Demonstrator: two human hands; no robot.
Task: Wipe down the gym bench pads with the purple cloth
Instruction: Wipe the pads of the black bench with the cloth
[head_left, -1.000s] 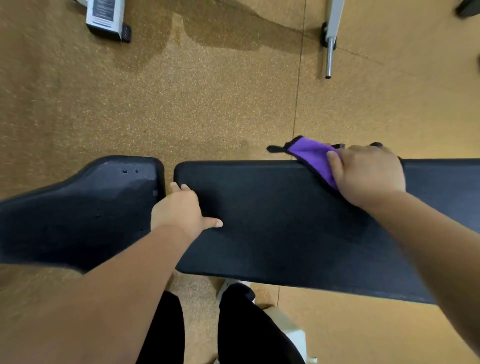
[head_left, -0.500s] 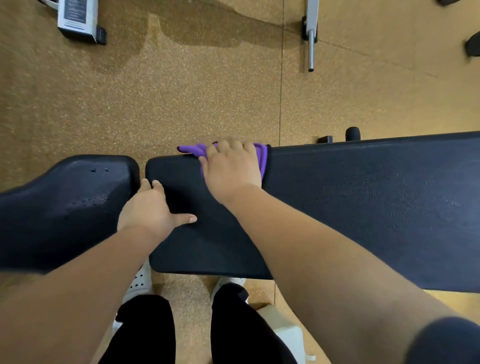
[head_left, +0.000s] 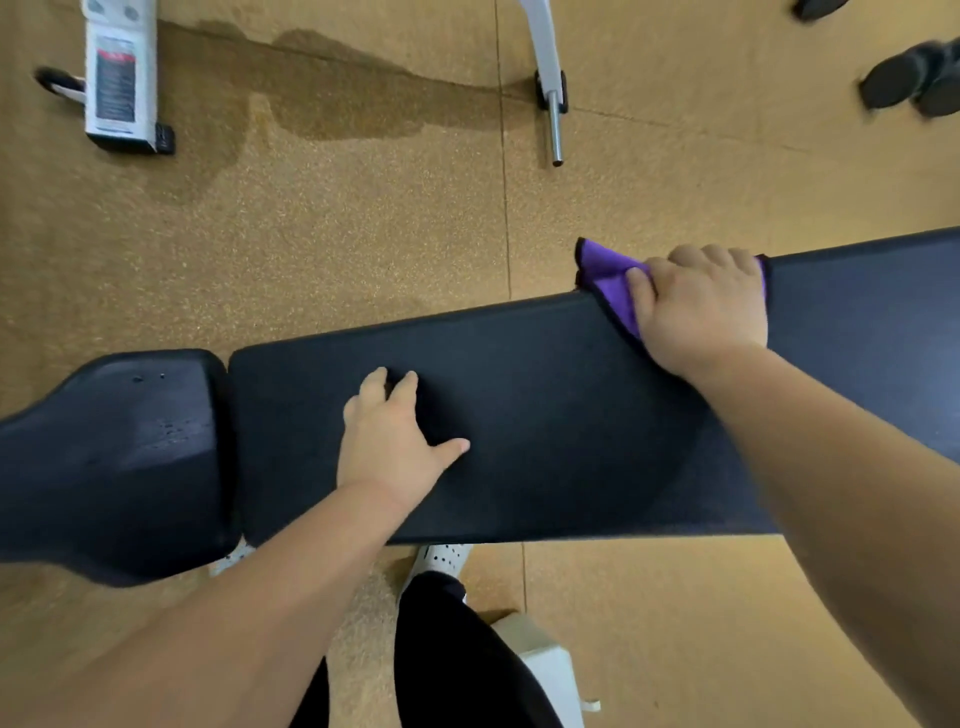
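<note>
Purple cloth (head_left: 605, 275): bunched on the far edge of the long back pad (head_left: 545, 395), right of its middle; one corner sticks out past the edge over the floor.
Right hand (head_left: 701, 306): on top of the cloth, fingers bent over the far edge and grasping the cloth against it, thumb lying on the fabric.
Left hand (head_left: 389, 441): released and flat on the middle of the back pad, thumb spread, holding nothing, seemingly bracing.
Seat pad (head_left: 114, 457): just left of the back pad across a narrow gap; a few small droplets or marks show on it.
Floor (head_left: 363, 249): cork-coloured, with a darker patch (head_left: 337, 104) beyond the bench that looks damp.
Risk, cloth: only part of it sits under the palm, so a fast stroke along the edge may roll it up or drop it off the far side.
Risk, coverage: working only the edge may leave the pad's middle, the area under the left hand, and the seat pad unwiped.
Risk, balance: leaning over on the bracing hand, a slip on a damp pad may tip the person forward.
</note>
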